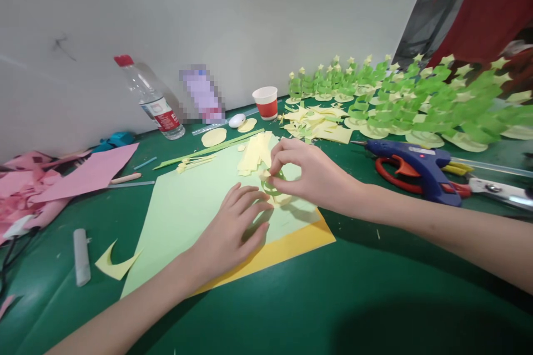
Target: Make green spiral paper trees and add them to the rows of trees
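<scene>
My right hand (310, 172) pinches the top of a small green paper spiral (273, 187), which stands on a pale yellow paper base (283, 199). The fingertips partly cover a pale star-like piece at its top. Beside the base rests my left hand (233, 227), palm down with fingers apart; whether its fingertips touch the base I cannot tell. Both hands are over a pale green sheet (179, 216) lying on an orange-yellow sheet (291, 244). Just behind the spiral is a pile of pale yellow paper strips (255, 154).
Many similar green spirals with stars (416, 94) stand at back right. Nearer are a blue glue gun (416, 161) and red-handled scissors (491, 187). A paper cup (265, 104) and plastic bottle (160, 108) stand by the wall. Pink paper (91, 175) lies left.
</scene>
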The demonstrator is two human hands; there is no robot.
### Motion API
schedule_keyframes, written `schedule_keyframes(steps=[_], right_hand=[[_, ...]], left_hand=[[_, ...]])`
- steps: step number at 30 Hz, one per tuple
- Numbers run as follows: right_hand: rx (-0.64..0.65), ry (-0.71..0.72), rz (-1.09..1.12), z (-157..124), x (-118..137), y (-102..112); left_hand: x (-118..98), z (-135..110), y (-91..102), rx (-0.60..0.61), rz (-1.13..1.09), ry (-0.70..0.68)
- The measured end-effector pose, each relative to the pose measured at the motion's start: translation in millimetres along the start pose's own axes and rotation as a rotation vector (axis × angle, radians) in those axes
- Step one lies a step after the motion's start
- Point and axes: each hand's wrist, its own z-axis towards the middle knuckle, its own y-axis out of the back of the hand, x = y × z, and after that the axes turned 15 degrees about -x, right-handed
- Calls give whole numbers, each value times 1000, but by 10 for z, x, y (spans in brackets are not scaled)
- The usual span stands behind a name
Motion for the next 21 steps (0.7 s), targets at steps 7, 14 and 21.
schedule_keyframes(steps=[7, 14, 21], right_hand=[[3, 4, 0, -1, 1, 3], [7, 8, -3, 2, 1, 8], [0, 12, -4, 5, -5, 4]], left_hand=[[-7, 4, 1, -10, -8, 0], [-20, 27, 8, -6, -17, 8], [-16, 8, 16, -6, -24, 11]])
